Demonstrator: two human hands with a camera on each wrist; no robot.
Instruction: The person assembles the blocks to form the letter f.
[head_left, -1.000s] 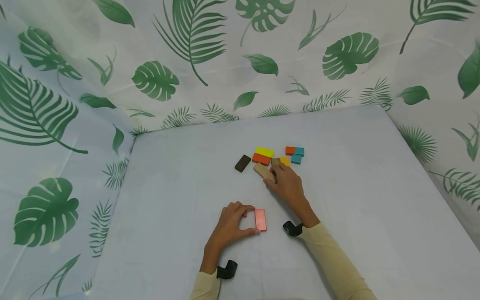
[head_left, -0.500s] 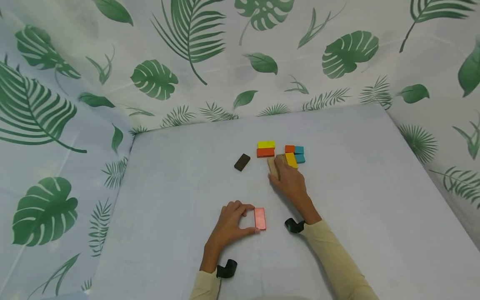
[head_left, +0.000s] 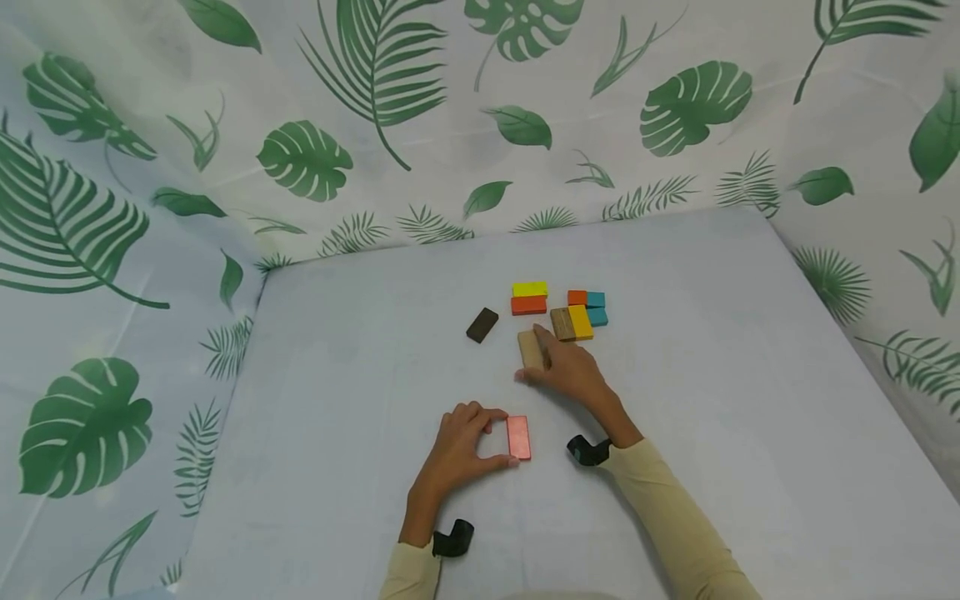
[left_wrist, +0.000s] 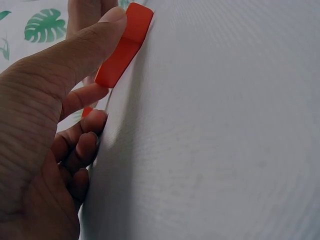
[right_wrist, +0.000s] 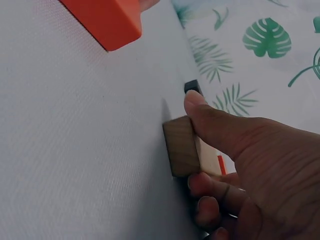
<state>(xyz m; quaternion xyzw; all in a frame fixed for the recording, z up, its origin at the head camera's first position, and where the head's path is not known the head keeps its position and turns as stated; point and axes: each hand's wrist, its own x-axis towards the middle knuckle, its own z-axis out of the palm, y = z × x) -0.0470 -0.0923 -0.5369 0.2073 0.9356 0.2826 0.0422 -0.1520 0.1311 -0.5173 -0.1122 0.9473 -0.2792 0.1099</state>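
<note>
My left hand (head_left: 461,442) pinches a pink-red block (head_left: 518,437) flat on the white cloth, thumb at its near end and index finger at its far end. In the left wrist view the thumb partly covers this block (left_wrist: 120,60). Farther off, my right hand (head_left: 566,367) grips a pale wooden block (head_left: 531,350) between thumb and fingers. The right wrist view shows that block's wooden end (right_wrist: 182,145) close to the cloth. Just beyond the right hand, a brown wooden block (head_left: 562,324) lies against a yellow-orange block (head_left: 580,322).
A dark brown block (head_left: 482,325) lies alone to the left. Behind are a bright yellow block (head_left: 529,289) against an orange block (head_left: 528,306), and a small red block (head_left: 577,297) beside two blue blocks (head_left: 596,317). Leaf-printed cloth walls (head_left: 420,183) border the table.
My right hand shifted right among the blocks, then drew the pale block back and left, away from the brown wooden one. The yellow and orange pair was straightened. My left hand stayed still.
</note>
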